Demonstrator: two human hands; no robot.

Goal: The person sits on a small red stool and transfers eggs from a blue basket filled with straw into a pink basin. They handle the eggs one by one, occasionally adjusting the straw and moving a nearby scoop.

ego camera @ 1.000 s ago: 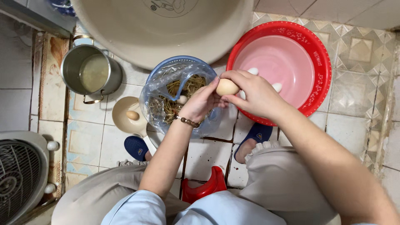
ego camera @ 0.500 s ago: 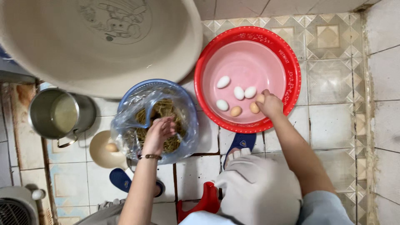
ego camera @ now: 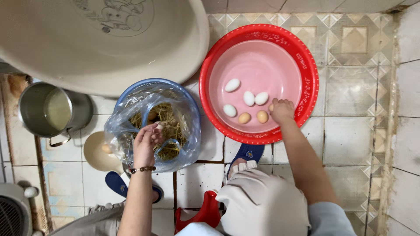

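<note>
Six pale eggs (ego camera: 248, 98) in red basin (ego camera: 306, 57), right hand (ego camera: 282, 111) beside

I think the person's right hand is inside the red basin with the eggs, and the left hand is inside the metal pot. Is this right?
Not quite. In the head view the left hand is in the plastic bag of straw, not the metal pot. The right hand is indeed inside the red basin by the eggs.

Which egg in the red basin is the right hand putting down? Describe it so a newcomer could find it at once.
Find the round red plastic basin on the tiled floor. Six eggs lie on its pink bottom: four white, two light brown. The right hand rests at the lower right; the brown egg nearest its fingers is the one, with the other brown egg farther left.
</note>
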